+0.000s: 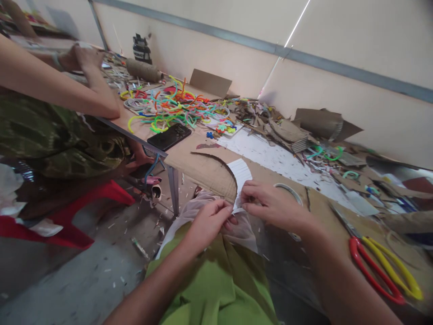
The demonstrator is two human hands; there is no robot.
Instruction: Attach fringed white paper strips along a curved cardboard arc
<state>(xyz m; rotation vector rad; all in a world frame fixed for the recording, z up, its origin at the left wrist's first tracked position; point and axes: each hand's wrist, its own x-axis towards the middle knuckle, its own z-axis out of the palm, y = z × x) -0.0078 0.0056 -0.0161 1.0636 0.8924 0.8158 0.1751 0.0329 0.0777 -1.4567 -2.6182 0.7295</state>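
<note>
A curved piece of brown cardboard [206, 174] lies at the table's near edge, its cut rim bowed to the right. Along that rim stands a white strip with fine lines or slits [241, 174]. The fingers of my left hand [211, 221] are pinched at the lower end of the cardboard and the strip. My right hand [262, 201] is closed on the strip's right side, close to my left fingertips. Beside my right wrist is a roll of tape [289, 192], partly hidden by the arm.
Scissors with red and yellow handles [375, 266] lie at the right. Further back are a black phone [169, 136], colourful pipe cleaners [176, 106], white paper [267, 153] and cardboard scraps [284, 131]. Another person's arm [67, 85] rests on the table at the left, above a red stool [74, 216].
</note>
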